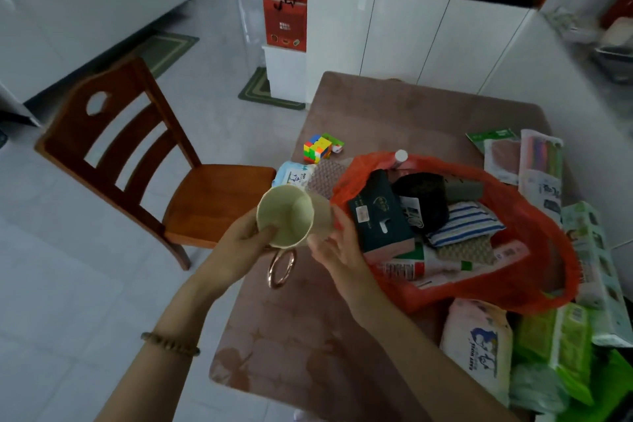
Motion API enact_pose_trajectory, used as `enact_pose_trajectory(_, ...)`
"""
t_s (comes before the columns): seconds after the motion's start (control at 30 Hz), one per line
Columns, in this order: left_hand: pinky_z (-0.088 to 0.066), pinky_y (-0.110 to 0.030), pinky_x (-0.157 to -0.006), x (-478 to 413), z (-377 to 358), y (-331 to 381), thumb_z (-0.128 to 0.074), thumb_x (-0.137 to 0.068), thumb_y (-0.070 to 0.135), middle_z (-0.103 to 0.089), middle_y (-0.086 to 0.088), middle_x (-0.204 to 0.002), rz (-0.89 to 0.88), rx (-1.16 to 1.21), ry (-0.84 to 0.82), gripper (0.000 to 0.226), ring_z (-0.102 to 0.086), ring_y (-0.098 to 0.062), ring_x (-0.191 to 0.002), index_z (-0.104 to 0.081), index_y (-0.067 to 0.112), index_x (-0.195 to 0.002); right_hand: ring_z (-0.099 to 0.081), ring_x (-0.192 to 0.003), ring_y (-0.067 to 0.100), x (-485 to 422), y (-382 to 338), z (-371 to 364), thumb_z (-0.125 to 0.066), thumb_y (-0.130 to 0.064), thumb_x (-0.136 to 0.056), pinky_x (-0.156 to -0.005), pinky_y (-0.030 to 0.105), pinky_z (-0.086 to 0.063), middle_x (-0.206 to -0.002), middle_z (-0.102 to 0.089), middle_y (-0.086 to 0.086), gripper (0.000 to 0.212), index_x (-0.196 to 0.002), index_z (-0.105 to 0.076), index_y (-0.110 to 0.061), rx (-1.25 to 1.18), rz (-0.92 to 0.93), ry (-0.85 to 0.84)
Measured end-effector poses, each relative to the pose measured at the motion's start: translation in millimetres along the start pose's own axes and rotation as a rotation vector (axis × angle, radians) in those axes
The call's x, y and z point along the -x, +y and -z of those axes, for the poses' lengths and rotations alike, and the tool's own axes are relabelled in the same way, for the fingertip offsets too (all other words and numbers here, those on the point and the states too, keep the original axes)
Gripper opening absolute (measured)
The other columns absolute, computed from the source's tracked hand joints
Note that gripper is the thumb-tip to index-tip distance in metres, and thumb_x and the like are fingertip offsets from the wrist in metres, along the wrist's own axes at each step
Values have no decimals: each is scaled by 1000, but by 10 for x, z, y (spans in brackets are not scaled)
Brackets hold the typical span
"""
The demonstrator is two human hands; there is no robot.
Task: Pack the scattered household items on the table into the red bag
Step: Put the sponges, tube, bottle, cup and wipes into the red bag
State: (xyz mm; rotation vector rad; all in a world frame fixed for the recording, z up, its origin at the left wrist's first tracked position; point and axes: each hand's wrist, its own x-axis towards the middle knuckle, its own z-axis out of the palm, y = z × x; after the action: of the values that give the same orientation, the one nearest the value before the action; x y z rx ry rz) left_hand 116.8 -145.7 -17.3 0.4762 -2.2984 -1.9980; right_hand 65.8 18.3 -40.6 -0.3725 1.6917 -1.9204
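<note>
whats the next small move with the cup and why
Probably carry the cup rightward and set it into the red bag. The left hand grips its rim and the right hand steadies its side, just left of the bag's open mouth. The bag already holds several items, so the free spot near its front edge looks best.

Pale cream cup (286,216) with a rose-gold ring handle (282,269); translucent red bag (534,233); blue-and-white striped cloth (466,223); dark green box (378,212); multicoloured puzzle cube (318,148); mauve table (411,106).
</note>
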Motion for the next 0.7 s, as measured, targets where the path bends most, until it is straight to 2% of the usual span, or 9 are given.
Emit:
enact_pose_trajectory(0.1, -55, -16, -68, 2, -231, 526, -54, -87, 28, -70, 8, -101, -197, -8, -92, 29, -72, -7, -85, -58, 25, -116, -58, -118, 7, 87, -385, 229, -78, -54, -59, -94, 31, -52, -125, -60, -13, 81, -129, -37, -42, -57, 102, 116)
enact_pose_trajectory(0.17, -55, -15, -67, -69, -494, 759, -54, -86, 29, -68, 11, -100, -252, 14, -158, 31, -71, -6, -84, -56, 26, -117, -61, -114, 8, 144, -586, 447, -79, -62, -50, -91, 33, -54, -116, -64, -20, 88, -126, -40, -40, -72, 139, 177)
enact_pose_trajectory(0.27, -57, -19, -67, -260, -940, 904, -49, -93, 25, -64, 11, -101, -260, 26, -274, 30, -70, -3, -84, -51, 24, -122, -63, -112, 17, 225, -732, 890, -82, -63, -43, -81, 34, -57, -125, -60, -2, 98, -129, -46, -31, -121, 127, 278)
enact_pose_trajectory(0.33, -57, -25, -78, -391, -1194, 900, -46, -95, 29, -64, 7, -102, -301, -56, -312, 31, -67, -4, -90, -53, 23, -125, -65, -109, 23, 277, -720, 1234, -83, -63, -39, -79, 38, -57, -127, -59, 8, 101, -127, -51, -26, -162, 80, 385)
enact_pose_trajectory(0.43, -36, -8, -97, -614, -1345, 769, -61, -87, 37, -55, 7, -121, -509, -439, 35, 53, -47, -1, -106, -46, 19, -134, -66, -104, 25, 357, -649, 1738, -81, -64, -44, -75, 36, -57, -129, -57, 11, 97, -127, -52, -24, -140, 19, 527)
enact_pose_trajectory(0.47, -29, -12, -103, -693, -1336, 683, -68, -80, 39, -49, 1, -132, -536, -605, 180, 68, -40, -6, -117, -39, 19, -139, -65, -107, 26, 375, -636, 1881, -78, -62, -51, -75, 35, -56, -130, -55, 10, 88, -127, -51, -26, -98, -3, 558)
enact_pose_trajectory(0.57, -32, -43, -108, -833, -1219, 460, -79, -69, 36, -27, -16, -148, -161, -934, 234, 102, -31, -34, -134, -17, 13, -146, -58, -113, 27, 344, -590, 2209, -70, -56, -61, -82, 39, -56, -132, -52, 9, 78, -129, -49, -25, 9, -68, 589)
enact_pose_trajectory(0.63, -45, -43, -94, -919, -1110, 348, -73, -77, 31, -44, -20, -134, 123, -970, 150, 81, -50, -35, -118, -28, 4, -139, -58, -111, 26, 218, -553, 2335, -71, -50, -65, -82, 41, -57, -131, -51, 9, 77, -132, -47, -21, 64, -77, 605)
enact_pose_trajectory(0.7, -49, -31, -74, -984, -1018, 374, -60, -89, 28, -64, -14, -101, 152, -840, -8, 34, -61, -27, -92, -55, 5, -113, -58, -108, 23, 51, -525, 2406, -73, -42, -73, -82, 42, -57, -132, -50, 8, 69, -132, -46, -20, 136, -50, 656)
